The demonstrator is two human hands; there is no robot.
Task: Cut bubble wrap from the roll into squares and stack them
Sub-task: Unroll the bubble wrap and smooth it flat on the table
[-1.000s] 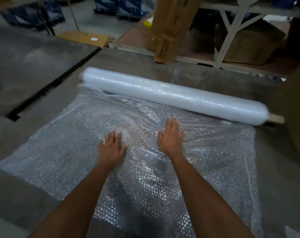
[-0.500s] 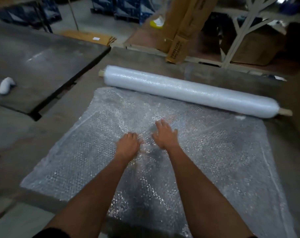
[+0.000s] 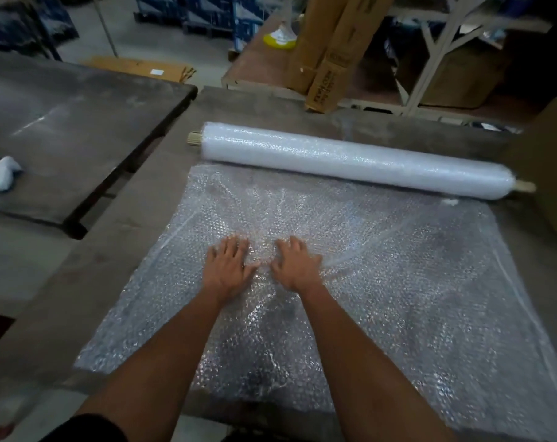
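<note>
Both hands flat, fingers spread — left hand [image 3: 227, 269] and right hand [image 3: 298, 266] press the unrolled bubble wrap sheet [image 3: 382, 282]; roll [image 3: 357, 159] at 12 o'clock. Smoothing step — next probably needs a cutter, none visible.

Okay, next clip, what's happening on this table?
A person is working with bubble wrap. A long roll lies across the far side of the table, and a sheet is spread toward the near edge. The left hand and right hand press side by side on its middle. No cutting tool or stacked squares show.
</note>
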